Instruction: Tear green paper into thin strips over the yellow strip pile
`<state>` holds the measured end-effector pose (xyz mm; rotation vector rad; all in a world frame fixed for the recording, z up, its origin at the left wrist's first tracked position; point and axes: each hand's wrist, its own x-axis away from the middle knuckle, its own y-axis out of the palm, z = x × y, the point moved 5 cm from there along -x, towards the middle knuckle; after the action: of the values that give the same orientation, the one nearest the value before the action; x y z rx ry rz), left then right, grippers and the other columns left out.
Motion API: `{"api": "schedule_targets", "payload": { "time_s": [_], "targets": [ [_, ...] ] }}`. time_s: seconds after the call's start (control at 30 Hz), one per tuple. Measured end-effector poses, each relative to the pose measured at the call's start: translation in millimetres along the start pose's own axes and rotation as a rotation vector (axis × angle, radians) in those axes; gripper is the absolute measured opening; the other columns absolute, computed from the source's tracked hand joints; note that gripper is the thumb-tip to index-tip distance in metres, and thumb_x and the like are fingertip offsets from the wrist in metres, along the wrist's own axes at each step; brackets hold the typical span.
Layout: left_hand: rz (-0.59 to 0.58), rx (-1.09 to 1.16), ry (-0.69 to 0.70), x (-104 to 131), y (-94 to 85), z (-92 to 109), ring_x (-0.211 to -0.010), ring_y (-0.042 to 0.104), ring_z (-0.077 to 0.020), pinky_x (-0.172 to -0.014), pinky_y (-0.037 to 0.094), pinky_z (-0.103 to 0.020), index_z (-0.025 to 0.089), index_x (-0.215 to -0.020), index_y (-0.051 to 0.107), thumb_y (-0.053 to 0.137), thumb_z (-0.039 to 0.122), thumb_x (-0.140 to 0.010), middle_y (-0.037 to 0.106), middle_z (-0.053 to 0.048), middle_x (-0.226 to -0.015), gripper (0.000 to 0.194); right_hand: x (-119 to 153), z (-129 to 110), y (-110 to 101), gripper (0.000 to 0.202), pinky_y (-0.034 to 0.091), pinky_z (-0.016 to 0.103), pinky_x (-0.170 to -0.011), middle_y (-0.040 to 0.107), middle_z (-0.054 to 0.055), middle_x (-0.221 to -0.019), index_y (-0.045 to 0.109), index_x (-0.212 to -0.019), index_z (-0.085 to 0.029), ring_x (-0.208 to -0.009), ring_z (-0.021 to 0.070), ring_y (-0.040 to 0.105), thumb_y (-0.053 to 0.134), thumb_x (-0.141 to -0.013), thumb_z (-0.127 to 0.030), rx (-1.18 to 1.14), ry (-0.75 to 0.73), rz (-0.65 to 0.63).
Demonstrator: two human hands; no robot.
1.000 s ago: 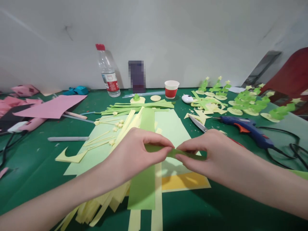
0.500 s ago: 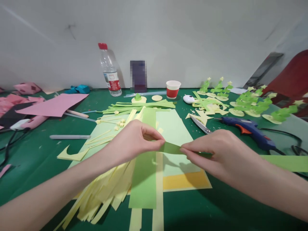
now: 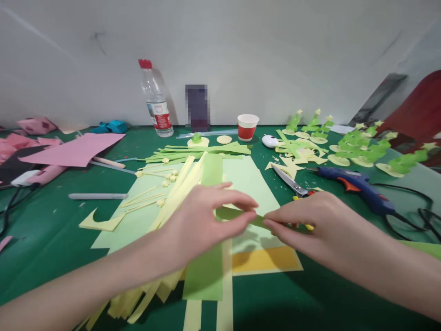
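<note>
A narrow green paper strip is stretched between my two hands over the middle of the table. My left hand has thumb and forefinger closed around it, and part of the strip shows inside the curve of those fingers. Close by, my right hand pinches the strip between thumb and fingertips. Below them lies a wide green paper band, on top of pale green sheets. A bundle of thin yellow paper strips lies partly under my left forearm.
Scissors and a blue glue gun lie right. Behind stand a water bottle, a red paper cup and several green paper plants. Pink paper and a white pen-like stick lie left.
My left hand has slid right along the strip, nearer my right hand, with its fingers more rounded. The scissors' handles now show above my right hand. The strip's far right end has dropped lower.
</note>
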<state>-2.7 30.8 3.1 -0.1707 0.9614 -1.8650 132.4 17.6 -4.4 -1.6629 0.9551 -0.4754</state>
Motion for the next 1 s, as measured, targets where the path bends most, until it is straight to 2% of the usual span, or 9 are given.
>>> {"api": "schedule_targets", "payload": {
  "time_s": [0.1,0.17,0.2,0.3,0.4,0.5,0.67,0.9,1.0],
  "targets": [
    [-0.004,-0.061,0.115,9.3,12.5,11.8,-0.057,0.062,-0.0064,-0.072,0.048,-0.013,0.013,-0.078,0.070,0.055,0.010,-0.078,0.071,0.003,-0.071,0.014,0.4,-4.8,5.2,0.036,0.023,0.022,-0.041,0.050,0.000,-0.042,0.060,-0.053,-0.017,-0.038,0.0074,0.039,0.039,-0.082,-0.022,-0.010,-0.016,0.014],
    [0.003,-0.097,0.140,11.8,15.9,13.5,-0.057,0.063,-0.0076,-0.054,0.046,-0.010,0.011,-0.076,0.070,0.056,0.008,-0.076,0.071,0.001,-0.069,0.014,2.0,-7.4,7.8,0.036,0.023,0.022,-0.041,0.050,0.000,-0.043,0.056,-0.050,-0.016,-0.039,0.0073,0.040,0.038,-0.082,-0.020,0.009,-0.038,0.026],
    [0.003,-0.104,0.144,12.0,16.5,13.5,-0.056,0.063,-0.0079,-0.052,0.045,-0.011,0.010,-0.074,0.070,0.057,0.008,-0.076,0.071,0.000,-0.068,0.013,2.9,-8.6,8.7,0.037,0.022,0.021,-0.041,0.049,0.000,-0.043,0.054,-0.049,-0.016,-0.039,0.0072,0.040,0.038,-0.082,-0.020,0.025,-0.055,0.034],
    [-0.007,-0.080,0.116,9.9,15.4,11.2,-0.053,0.062,-0.0075,-0.051,0.045,-0.011,0.009,-0.072,0.070,0.058,0.006,-0.074,0.071,0.000,-0.065,0.012,4.7,-11.2,10.7,0.038,0.022,0.021,-0.041,0.046,0.000,-0.042,0.050,-0.047,-0.016,-0.039,0.0069,0.039,0.038,-0.082,-0.018,0.069,-0.120,0.054],
    [-0.014,-0.044,0.023,6.2,10.9,4.8,-0.050,0.060,-0.0061,-0.048,0.043,-0.010,0.011,-0.068,0.069,0.057,0.005,-0.070,0.070,0.002,-0.061,0.014,4.7,-11.6,11.2,0.038,0.023,0.022,-0.042,0.048,0.000,-0.043,0.053,-0.050,-0.016,-0.039,0.0074,0.041,0.036,-0.084,-0.017,0.088,-0.159,0.066],
    [-0.020,-0.053,-0.062,2.8,6.5,-3.2,-0.053,0.061,-0.0070,-0.050,0.043,-0.011,0.013,-0.065,0.068,0.058,0.006,-0.069,0.070,0.003,-0.062,0.013,3.8,-9.0,9.6,0.036,0.025,0.022,-0.043,0.051,0.001,-0.044,0.059,-0.058,-0.017,-0.041,0.0090,0.047,0.036,-0.085,-0.018,0.090,-0.124,0.074],
    [-0.016,-0.069,-0.111,-1.4,2.5,-13.3,-0.056,0.063,-0.0093,-0.054,0.047,-0.015,0.014,-0.066,0.068,0.057,0.010,-0.070,0.070,0.003,-0.065,0.012,2.9,-3.1,2.9,0.033,0.029,0.022,-0.044,0.055,0.001,-0.047,0.063,-0.061,-0.018,-0.043,0.0110,0.051,0.039,-0.084,-0.018,0.081,-0.068,0.101],
    [0.095,-0.138,-0.282,-11.8,-20.9,-43.1,-0.061,0.062,-0.0126,-0.056,0.046,-0.019,0.015,-0.065,0.064,0.058,0.016,-0.070,0.068,0.000,-0.067,0.009,1.5,1.1,-12.9,0.030,0.031,0.023,-0.041,0.057,0.002,-0.047,0.063,-0.059,-0.019,-0.042,0.0123,0.051,0.043,-0.080,-0.019,0.085,-0.052,0.139],
    [0.137,-0.147,-0.318,-14.1,-29.7,-48.7,-0.047,0.055,-0.0096,-0.045,0.040,-0.019,0.014,-0.070,0.061,0.054,0.020,-0.074,0.063,0.001,-0.059,0.010,0.6,-1.4,-16.7,0.029,0.029,0.022,-0.038,0.056,0.000,-0.044,0.062,-0.055,-0.018,-0.037,0.0095,0.044,0.045,-0.079,-0.019,0.063,-0.051,0.098]
  ]
}}
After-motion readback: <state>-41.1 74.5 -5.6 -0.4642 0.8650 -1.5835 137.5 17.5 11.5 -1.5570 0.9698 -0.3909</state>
